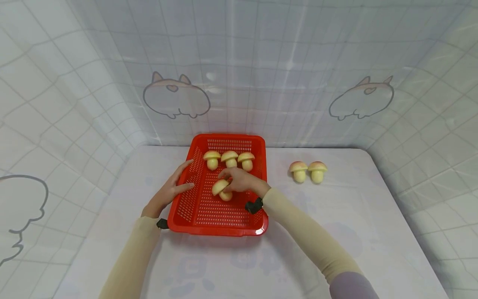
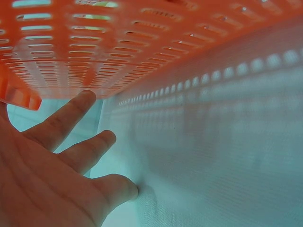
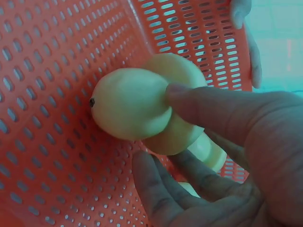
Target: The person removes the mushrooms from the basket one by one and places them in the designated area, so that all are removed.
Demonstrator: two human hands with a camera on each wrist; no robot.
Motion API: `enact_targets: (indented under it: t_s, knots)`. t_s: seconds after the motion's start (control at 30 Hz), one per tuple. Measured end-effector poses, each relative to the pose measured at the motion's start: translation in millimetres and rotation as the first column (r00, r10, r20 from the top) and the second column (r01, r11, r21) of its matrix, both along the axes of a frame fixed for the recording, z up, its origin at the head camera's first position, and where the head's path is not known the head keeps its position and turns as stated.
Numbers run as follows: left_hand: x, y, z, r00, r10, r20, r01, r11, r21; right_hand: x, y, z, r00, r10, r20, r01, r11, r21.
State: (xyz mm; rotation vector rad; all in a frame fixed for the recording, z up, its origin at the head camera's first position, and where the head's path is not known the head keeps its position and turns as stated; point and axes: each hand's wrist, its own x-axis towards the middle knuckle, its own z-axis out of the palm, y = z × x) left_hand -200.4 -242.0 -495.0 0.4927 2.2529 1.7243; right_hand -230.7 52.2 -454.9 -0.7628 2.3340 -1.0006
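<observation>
Four mushrooms [image 1: 231, 158] in basket [image 1: 209, 216], one pinched by right fingers [image 3: 208, 106], two outside [image 1: 308, 171], left fingers [image 2: 71, 118] spread.

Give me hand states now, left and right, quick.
Left hand: open, straight fingers resting on the left wall of the red basket.
Right hand: gripping a toy mushroom inside the basket.

Readable text: none in any of the three views.
Red perforated plastic basket [image 1: 218, 207]: no label, brand or number on its walls or floor.
Yellow toy mushrooms [image 1: 229, 159]: plain, no marks.
White tablecloth [image 1: 336, 232]: faint bluish prints near the front edge, too pale and blurred to read as letters.
Checked backdrop sheet [image 1: 261, 62]: only outlined cartoon animal drawings [image 1: 175, 97], no words with them.
</observation>
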Motion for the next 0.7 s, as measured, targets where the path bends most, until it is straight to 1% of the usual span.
enact_targets:
  t_s: [0.4, 0.53, 0.7]
  knots:
    - [0.2, 0.2, -3.0, 1.000, 0.004, -0.012, -0.004, 1.000, -0.005, -2.6, -4.9, -9.0, 1.000, 0.001, -0.023, 0.000, 0.999, 0.048]
    - [0.4, -0.2, -3.9, 1.000, 0.006, -0.009, -0.006, 1.000, -0.012, -2.0, -5.4, -8.4, 0.999, 0.013, -0.032, -0.011, 0.998, 0.057]
    - [-0.2, -0.4, -4.2, 1.000, 0.004, -0.005, -0.004, 1.000, -0.006, -1.0, -4.9, -7.3, 0.999, 0.005, -0.038, -0.003, 0.998, 0.061]
